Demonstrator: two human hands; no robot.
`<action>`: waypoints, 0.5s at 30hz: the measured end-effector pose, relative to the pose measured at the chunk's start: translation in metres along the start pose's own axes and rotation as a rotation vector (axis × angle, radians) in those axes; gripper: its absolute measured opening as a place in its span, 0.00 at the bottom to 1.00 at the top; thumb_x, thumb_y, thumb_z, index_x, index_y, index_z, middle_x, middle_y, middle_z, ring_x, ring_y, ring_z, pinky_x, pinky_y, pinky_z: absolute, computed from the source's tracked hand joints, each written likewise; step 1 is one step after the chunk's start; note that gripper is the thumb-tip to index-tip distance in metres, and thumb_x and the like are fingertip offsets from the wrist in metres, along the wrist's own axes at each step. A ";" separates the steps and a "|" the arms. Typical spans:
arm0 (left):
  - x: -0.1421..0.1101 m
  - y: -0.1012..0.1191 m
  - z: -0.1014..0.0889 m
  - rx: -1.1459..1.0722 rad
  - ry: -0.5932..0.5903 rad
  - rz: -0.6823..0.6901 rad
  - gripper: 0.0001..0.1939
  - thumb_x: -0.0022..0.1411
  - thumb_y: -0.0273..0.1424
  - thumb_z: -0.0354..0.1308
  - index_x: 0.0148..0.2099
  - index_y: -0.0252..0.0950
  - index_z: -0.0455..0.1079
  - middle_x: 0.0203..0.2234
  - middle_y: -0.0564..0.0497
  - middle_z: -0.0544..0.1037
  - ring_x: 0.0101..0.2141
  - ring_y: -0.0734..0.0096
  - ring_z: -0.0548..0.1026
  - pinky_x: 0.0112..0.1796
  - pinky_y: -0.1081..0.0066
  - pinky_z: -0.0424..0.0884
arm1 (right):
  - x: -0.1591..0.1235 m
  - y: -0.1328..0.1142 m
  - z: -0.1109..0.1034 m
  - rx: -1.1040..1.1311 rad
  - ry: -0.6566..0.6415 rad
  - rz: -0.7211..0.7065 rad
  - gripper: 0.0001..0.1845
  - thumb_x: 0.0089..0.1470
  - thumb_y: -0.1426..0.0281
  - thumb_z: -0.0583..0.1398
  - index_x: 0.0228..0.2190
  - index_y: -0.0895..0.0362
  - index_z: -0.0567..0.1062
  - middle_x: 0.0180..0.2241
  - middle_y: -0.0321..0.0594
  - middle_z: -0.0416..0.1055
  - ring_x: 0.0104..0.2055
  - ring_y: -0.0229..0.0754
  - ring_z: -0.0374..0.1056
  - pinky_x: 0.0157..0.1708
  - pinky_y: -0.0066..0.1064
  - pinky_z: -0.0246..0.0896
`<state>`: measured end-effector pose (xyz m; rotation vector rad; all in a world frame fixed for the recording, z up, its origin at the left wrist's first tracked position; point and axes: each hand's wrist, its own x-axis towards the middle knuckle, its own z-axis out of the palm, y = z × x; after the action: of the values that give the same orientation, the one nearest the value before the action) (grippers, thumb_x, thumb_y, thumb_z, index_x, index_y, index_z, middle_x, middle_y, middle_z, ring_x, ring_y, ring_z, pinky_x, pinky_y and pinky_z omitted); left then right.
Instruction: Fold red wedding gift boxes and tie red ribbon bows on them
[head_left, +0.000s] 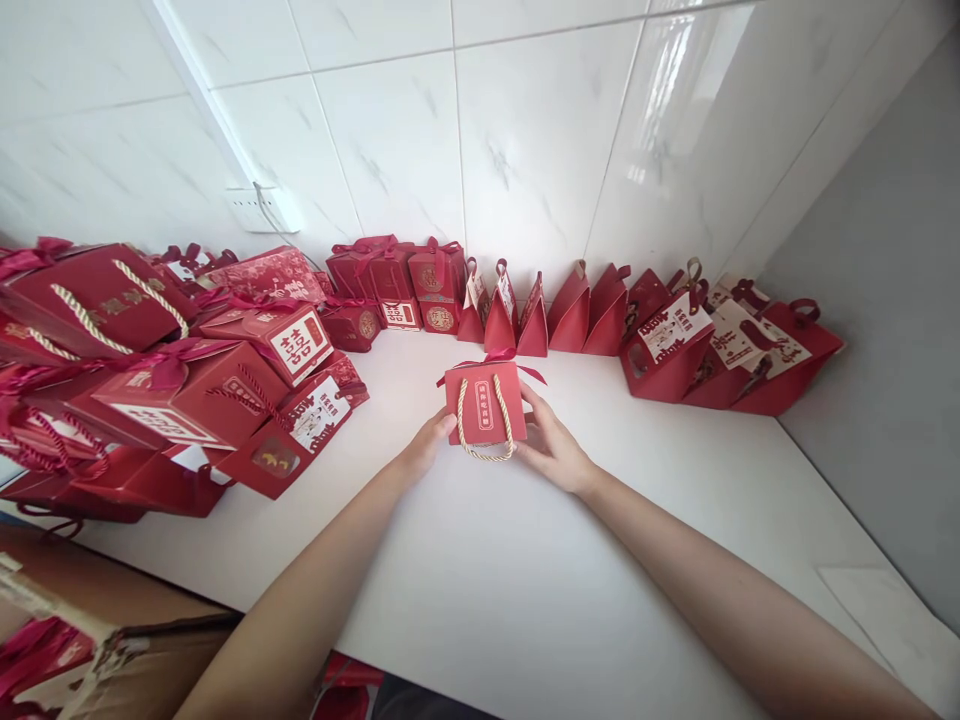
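A small red gift box [469, 405] with a gold twisted rope handle and a dark red ribbon bow on top is held over the middle of the white table [480, 590]. Its near face carries a vertical label with Chinese characters. My left hand [427, 445] grips the box's left side, thumb at the near edge. On the right side, my right hand [555, 445] closes around it with fingers at the upper and lower corner. The box's underside and far side are hidden.
Many red gift boxes [187, 385] are piled at the left. Ribbon-tied boxes [437, 285] and triangular boxes [571, 310] line the tiled wall [540, 130]; more boxes [787, 350] stand at right. An open cardboard carton [142, 600] is at lower left. A socket [262, 208] is on the wall.
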<state>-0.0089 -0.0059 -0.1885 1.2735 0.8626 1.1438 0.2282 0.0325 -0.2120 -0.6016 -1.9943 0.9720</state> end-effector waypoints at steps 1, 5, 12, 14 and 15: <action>0.001 -0.001 0.002 -0.067 -0.008 -0.010 0.33 0.62 0.55 0.51 0.58 0.36 0.71 0.52 0.43 0.76 0.60 0.46 0.65 0.59 0.53 0.59 | 0.000 -0.001 0.001 -0.019 0.029 -0.007 0.46 0.61 0.54 0.61 0.68 0.47 0.42 0.66 0.45 0.46 0.53 0.51 0.64 0.57 0.48 0.61; 0.003 -0.009 0.007 -0.233 -0.010 -0.015 0.35 0.62 0.57 0.46 0.57 0.35 0.72 0.50 0.43 0.78 0.56 0.44 0.69 0.55 0.51 0.64 | 0.000 -0.002 0.005 -0.019 0.088 0.003 0.46 0.60 0.54 0.62 0.68 0.46 0.43 0.66 0.44 0.46 0.54 0.52 0.63 0.55 0.47 0.63; 0.024 -0.029 0.009 -0.076 0.255 0.130 0.31 0.61 0.53 0.53 0.58 0.38 0.69 0.53 0.46 0.76 0.59 0.50 0.66 0.60 0.56 0.59 | 0.005 0.003 0.005 0.173 -0.055 0.001 0.53 0.59 0.48 0.61 0.69 0.48 0.34 0.68 0.44 0.40 0.64 0.54 0.52 0.60 0.48 0.57; 0.035 -0.030 0.010 -0.085 0.290 0.123 0.30 0.60 0.53 0.53 0.56 0.37 0.70 0.51 0.46 0.77 0.59 0.51 0.67 0.59 0.56 0.61 | 0.008 0.003 0.004 0.191 -0.015 0.016 0.43 0.65 0.48 0.54 0.69 0.47 0.38 0.68 0.43 0.42 0.65 0.53 0.50 0.60 0.48 0.57; 0.040 -0.029 0.010 -0.108 0.292 0.103 0.31 0.60 0.54 0.52 0.54 0.36 0.70 0.50 0.45 0.78 0.57 0.50 0.68 0.57 0.55 0.62 | 0.010 0.002 0.002 0.177 0.024 0.014 0.40 0.66 0.48 0.52 0.68 0.47 0.42 0.67 0.44 0.43 0.65 0.53 0.51 0.60 0.49 0.57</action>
<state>0.0149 0.0316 -0.2119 1.0880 0.9431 1.4639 0.2216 0.0397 -0.2093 -0.5276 -1.8610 1.1314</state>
